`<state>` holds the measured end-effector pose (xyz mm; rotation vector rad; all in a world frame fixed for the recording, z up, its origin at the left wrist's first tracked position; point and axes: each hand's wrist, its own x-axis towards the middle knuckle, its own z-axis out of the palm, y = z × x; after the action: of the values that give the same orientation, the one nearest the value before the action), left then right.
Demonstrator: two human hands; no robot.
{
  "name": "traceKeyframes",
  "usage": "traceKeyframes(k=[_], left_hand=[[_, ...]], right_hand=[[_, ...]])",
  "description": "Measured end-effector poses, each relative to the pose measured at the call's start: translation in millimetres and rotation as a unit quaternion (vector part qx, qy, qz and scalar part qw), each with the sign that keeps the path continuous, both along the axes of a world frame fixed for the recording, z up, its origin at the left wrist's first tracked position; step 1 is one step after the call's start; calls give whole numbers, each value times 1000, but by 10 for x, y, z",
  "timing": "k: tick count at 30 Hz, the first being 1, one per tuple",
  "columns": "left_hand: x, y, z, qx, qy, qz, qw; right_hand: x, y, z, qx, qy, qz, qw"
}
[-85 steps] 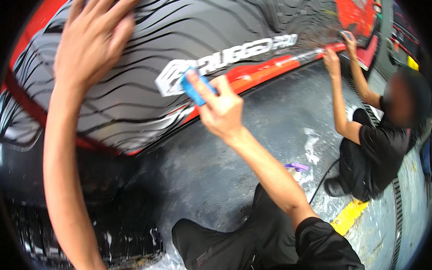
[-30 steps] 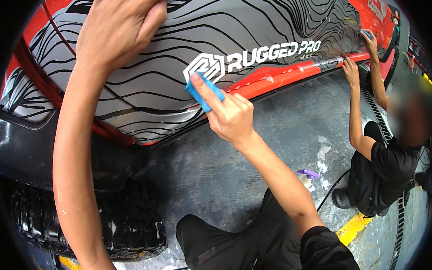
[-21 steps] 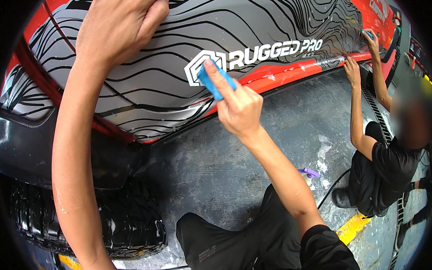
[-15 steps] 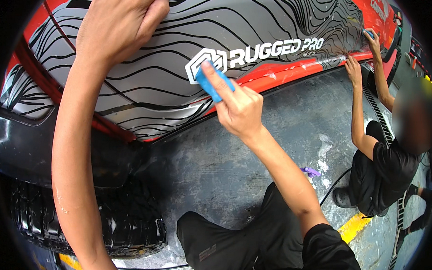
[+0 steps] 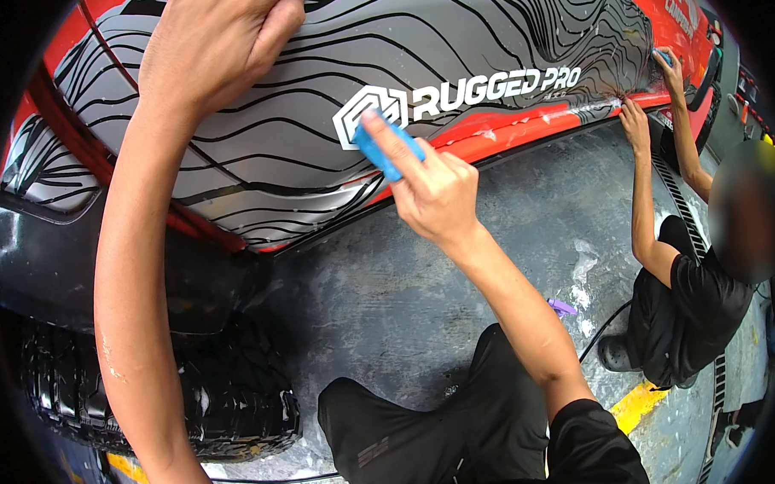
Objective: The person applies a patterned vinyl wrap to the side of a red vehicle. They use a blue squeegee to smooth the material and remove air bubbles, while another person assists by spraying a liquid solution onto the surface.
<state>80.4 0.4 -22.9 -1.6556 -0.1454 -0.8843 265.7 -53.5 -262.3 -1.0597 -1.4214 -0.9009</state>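
My right hand (image 5: 436, 188) presses a small blue block-like pad (image 5: 389, 157) against the vehicle's side, with the index finger stretched along it. The pad lies on the lower part of a white hexagonal decal (image 5: 351, 138), next to white lettering (image 5: 495, 94). The grey side panel (image 5: 261, 182) carries black wavy contour lines. My left hand (image 5: 228, 44) is up against the panel at the top left; its fingers run out of view or are hidden, so their state does not show.
A black tyre (image 5: 245, 408) stands at lower left under a dark fender (image 5: 105, 275). To the right a co-worker (image 5: 701, 296) crouches, both hands at the lower red bodywork, one with a small blue thing. A purple tool (image 5: 561, 308) and black hose (image 5: 605, 331) lie on the floor.
My right hand and the blue pad have shifted very slightly right on the decal. My left hand stays almost where it was.
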Motion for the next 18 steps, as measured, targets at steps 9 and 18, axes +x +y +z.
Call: traceKeyframes(k=[9,18], left_hand=[[6,16,-1,-6,-1,-6,1000],[7,-5,-4,3,2,6,1000]], right_hand=[[43,72,63,38,17,14,999],[-81,69,65,26,-51,-21,998]])
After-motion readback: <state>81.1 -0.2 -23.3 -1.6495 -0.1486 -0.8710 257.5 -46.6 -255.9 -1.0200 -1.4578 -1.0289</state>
